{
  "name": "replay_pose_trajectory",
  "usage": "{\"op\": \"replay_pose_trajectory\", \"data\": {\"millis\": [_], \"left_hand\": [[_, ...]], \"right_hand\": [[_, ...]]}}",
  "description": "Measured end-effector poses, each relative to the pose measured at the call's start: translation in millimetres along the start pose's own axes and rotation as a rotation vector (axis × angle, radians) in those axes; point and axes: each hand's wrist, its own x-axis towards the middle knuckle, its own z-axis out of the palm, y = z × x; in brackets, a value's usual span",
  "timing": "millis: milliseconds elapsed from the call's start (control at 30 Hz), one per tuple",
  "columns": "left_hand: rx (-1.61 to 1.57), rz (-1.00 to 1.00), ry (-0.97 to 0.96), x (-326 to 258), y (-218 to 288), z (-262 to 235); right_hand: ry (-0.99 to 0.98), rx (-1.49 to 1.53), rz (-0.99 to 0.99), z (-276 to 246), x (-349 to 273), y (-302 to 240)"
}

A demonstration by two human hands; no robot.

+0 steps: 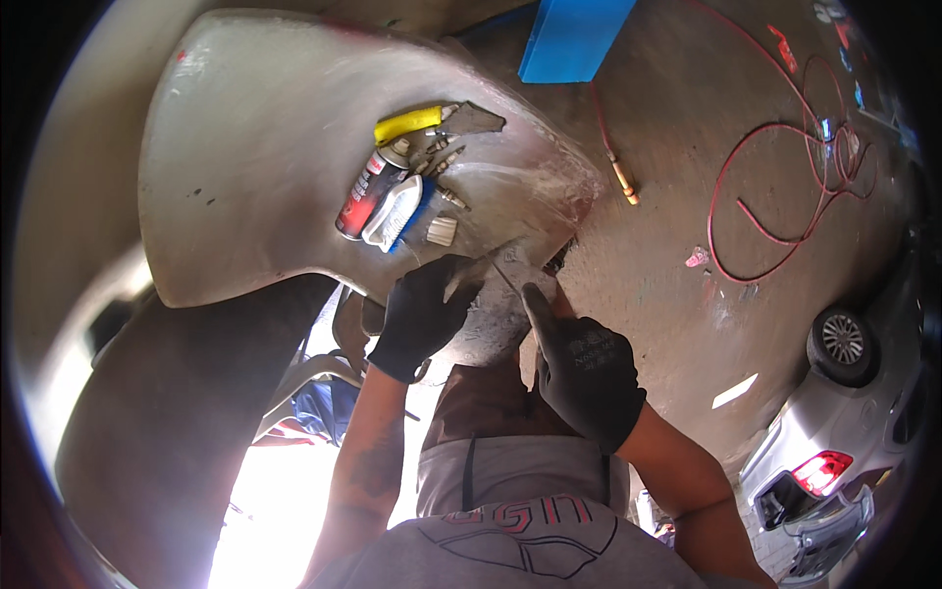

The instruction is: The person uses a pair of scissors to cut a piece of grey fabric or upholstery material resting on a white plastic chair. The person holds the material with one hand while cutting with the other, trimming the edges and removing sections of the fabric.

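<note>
Black-gloved right hand (592, 376) clamps slim tool (507, 280) at rough piece (496, 327); left hand's (422, 316) grip unclear.

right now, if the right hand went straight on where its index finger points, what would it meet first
The right hand would probably first meet the scuffed grey surface ahead of its index finger, where a thin dark sliver shows; depth is unclear, so they may already touch.

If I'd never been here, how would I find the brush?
Start at the big grey panel. Find the red and black spray can on it; the brush lies just to its right. Unlike the things around it, it's white with blue bristles.
</note>
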Motion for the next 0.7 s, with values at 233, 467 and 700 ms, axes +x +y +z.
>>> {"op": "replay_pose_trajectory", "data": {"millis": [233,467,700], "left_hand": [[-0.010,0.079,0.064,1.3,-5.6,9.2],[-0.135,-0.017,0.076,4.7,-22.9,1.4],[-0.120,0.011,0.006,18.7,-51.5,-10.7]], "right_hand": [[-0.064,0.051,0.043,-4.4,-2.4,-7.8],[0.120,0.270,0.147,10.7,-1.4,14.7],[0.176,1.002,0.586,7.8,-0.2,51.6]]}}
